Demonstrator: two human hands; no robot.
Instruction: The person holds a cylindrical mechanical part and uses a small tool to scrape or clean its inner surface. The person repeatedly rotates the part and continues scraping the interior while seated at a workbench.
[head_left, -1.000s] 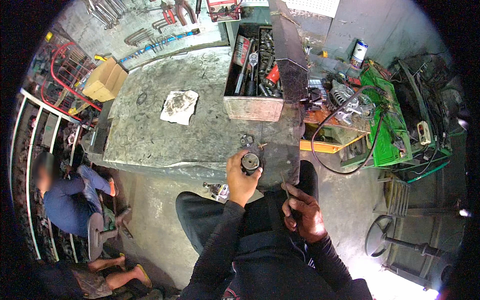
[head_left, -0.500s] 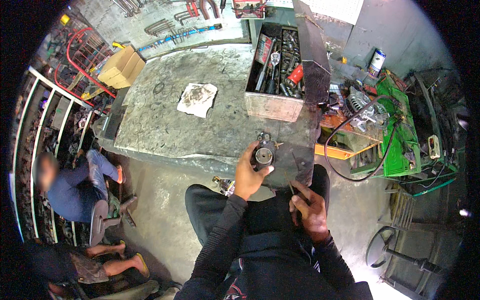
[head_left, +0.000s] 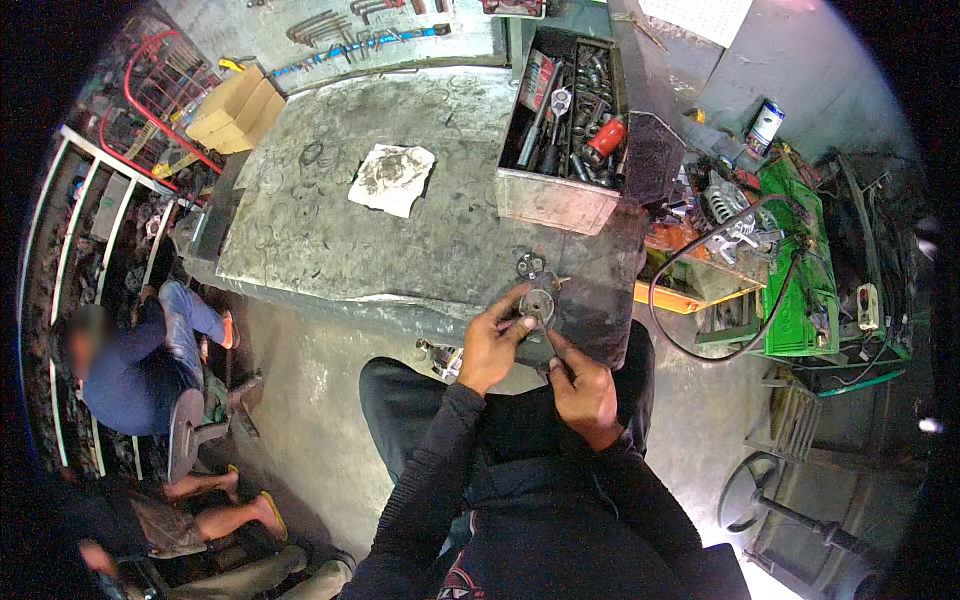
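My left hand (head_left: 488,345) is closed around a small cup-shaped metal part (head_left: 538,308) at the near edge of the workbench, thumb in front and fingers behind. The part's round open end faces me. My right hand (head_left: 584,394) is closed in a pinch on a thin rod-like tool (head_left: 551,343), its forefinger stretched along it toward the part's lower rim. Most of the tool is hidden by the fingers. Just beyond the part, a small dark round piece with several holes (head_left: 529,264) lies on the bench.
The dark-stained workbench (head_left: 330,230) carries a stained white cloth (head_left: 393,181) and an open toolbox (head_left: 556,197) of sockets and ratchets. An alternator (head_left: 735,212) and a looping black hose (head_left: 668,335) are on the right. Two people (head_left: 135,360) sit low at left, beside a rack.
My right hand has moved up and left, bringing the thin tool against or close to the metal part. My left hand has turned the part slightly. The view has shifted a little.
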